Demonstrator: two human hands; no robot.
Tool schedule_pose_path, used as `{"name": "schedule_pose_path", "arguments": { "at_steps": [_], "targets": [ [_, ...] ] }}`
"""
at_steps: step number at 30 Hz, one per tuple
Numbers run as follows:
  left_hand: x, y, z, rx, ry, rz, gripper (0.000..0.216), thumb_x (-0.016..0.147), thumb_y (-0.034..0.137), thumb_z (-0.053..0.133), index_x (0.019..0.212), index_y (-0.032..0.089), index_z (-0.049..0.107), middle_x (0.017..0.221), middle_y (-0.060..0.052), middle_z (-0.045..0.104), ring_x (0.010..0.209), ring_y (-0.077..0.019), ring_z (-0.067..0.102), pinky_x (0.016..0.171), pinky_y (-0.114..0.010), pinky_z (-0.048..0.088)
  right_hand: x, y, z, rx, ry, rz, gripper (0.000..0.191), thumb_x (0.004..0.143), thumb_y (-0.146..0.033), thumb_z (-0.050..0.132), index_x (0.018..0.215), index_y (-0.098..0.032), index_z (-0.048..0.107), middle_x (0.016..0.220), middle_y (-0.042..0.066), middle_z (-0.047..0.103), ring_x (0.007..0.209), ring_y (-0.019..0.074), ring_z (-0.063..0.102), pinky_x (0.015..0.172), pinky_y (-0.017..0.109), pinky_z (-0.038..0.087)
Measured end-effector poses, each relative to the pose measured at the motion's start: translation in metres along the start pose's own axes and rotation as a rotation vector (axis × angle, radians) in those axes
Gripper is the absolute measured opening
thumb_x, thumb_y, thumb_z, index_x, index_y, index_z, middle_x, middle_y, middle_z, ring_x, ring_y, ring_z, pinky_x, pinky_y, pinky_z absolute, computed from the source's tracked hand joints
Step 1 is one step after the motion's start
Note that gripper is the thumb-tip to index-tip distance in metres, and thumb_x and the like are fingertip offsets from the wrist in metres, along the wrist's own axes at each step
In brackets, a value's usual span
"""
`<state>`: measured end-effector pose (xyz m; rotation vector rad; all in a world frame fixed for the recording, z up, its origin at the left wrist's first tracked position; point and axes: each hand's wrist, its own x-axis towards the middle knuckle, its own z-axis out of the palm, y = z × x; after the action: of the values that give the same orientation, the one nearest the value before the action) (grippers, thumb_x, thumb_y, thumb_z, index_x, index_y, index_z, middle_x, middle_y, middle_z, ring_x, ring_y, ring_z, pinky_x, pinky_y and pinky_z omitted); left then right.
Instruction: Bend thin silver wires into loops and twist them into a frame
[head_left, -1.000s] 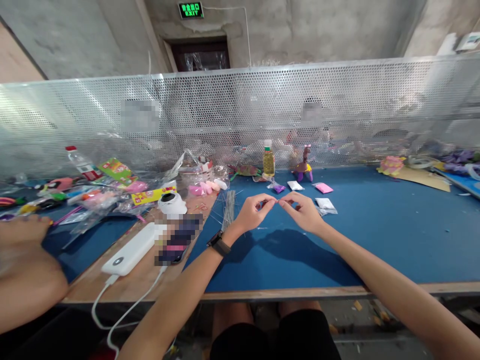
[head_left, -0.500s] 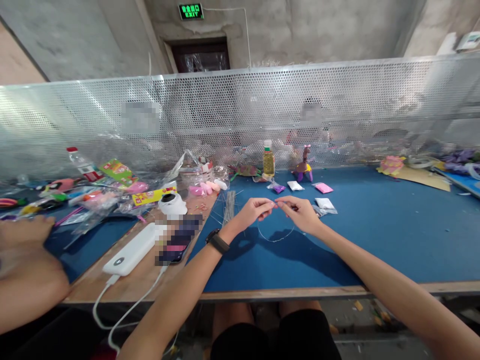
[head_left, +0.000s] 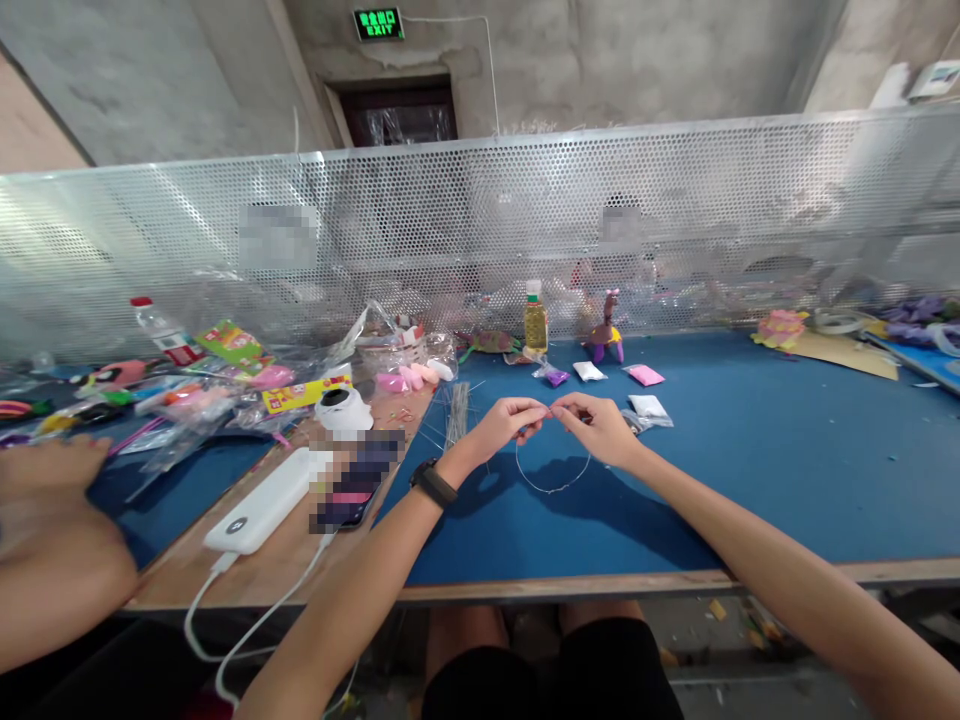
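Note:
Between my hands a thin wire (head_left: 553, 490) bends down in a round loop above the blue table mat (head_left: 757, 470). My left hand (head_left: 514, 420) pinches one end of it, and my right hand (head_left: 592, 424) pinches the other. The fingertips of both hands meet at the top of the loop, and they hide the wire ends. Left of my left hand lies a bundle of straight wires (head_left: 457, 412). Small packets, one purple (head_left: 556, 377), two white (head_left: 651, 408) and one pink (head_left: 645, 375), lie beyond and beside my right hand.
A bottle of yellow liquid (head_left: 535, 322) and a purple-brown clay animal (head_left: 606, 330) stand near the perforated metal screen (head_left: 450, 220). On the wooden strip at left are a white power bank (head_left: 259, 505), a phone (head_left: 356, 490) and a white camera (head_left: 343, 410). Another person's arm (head_left: 56, 530) rests at far left.
Hardly anything differs. Both hands keep their pinch at the top of the wire loop, and the loop's lower edge hangs slightly lower in view.

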<state>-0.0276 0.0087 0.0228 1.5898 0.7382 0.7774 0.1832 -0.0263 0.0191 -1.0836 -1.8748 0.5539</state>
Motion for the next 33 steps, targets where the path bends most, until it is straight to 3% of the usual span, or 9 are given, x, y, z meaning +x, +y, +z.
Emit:
{"name": "schedule_pose_path", "arguments": {
  "at_steps": [10, 17, 24, 33],
  "targets": [
    [-0.003, 0.006, -0.002, -0.081, -0.018, -0.073, 0.038, 0.079, 0.049, 0.077, 0.089, 0.012, 0.073, 0.068, 0.002, 0.053, 0.057, -0.0073, 0.046, 0.049, -0.02, 0.035, 0.0, -0.003, -0.001, 0.026, -0.013, -0.079, 0.038, 0.098, -0.05, 0.055, 0.097, -0.018, 0.075, 0.072, 0.003, 0.068, 0.059, 0.0139, 0.051, 0.057, 0.027, 0.041],
    [-0.008, 0.013, -0.004, -0.095, -0.152, -0.172, 0.038, 0.077, 0.048, 0.08, 0.085, 0.012, 0.07, 0.074, 0.0, 0.058, 0.059, -0.0075, 0.05, 0.051, -0.02, 0.038, 0.003, 0.004, -0.001, 0.154, -0.07, -0.042, 0.034, 0.095, -0.049, 0.062, 0.098, -0.019, 0.078, 0.089, 0.005, 0.075, 0.071, 0.0155, 0.059, 0.064, 0.028, 0.045],
    [-0.006, 0.006, -0.004, -0.132, -0.19, -0.163, 0.041, 0.079, 0.05, 0.08, 0.085, 0.012, 0.067, 0.074, 0.001, 0.058, 0.057, -0.0056, 0.048, 0.051, -0.02, 0.04, 0.004, 0.005, -0.002, 0.243, -0.13, 0.086, 0.042, 0.089, -0.056, 0.066, 0.094, -0.017, 0.079, 0.062, 0.0, 0.062, 0.049, 0.0104, 0.044, 0.045, 0.025, 0.032],
    [-0.004, -0.003, -0.004, -0.164, -0.208, -0.15, 0.042, 0.077, 0.051, 0.082, 0.083, 0.012, 0.068, 0.076, 0.0, 0.059, 0.055, -0.0056, 0.048, 0.05, -0.02, 0.042, 0.005, 0.007, -0.004, 0.269, -0.189, 0.147, 0.042, 0.088, -0.057, 0.067, 0.094, -0.017, 0.079, 0.061, -0.001, 0.061, 0.048, 0.0096, 0.042, 0.044, 0.023, 0.031]
  ]
}}
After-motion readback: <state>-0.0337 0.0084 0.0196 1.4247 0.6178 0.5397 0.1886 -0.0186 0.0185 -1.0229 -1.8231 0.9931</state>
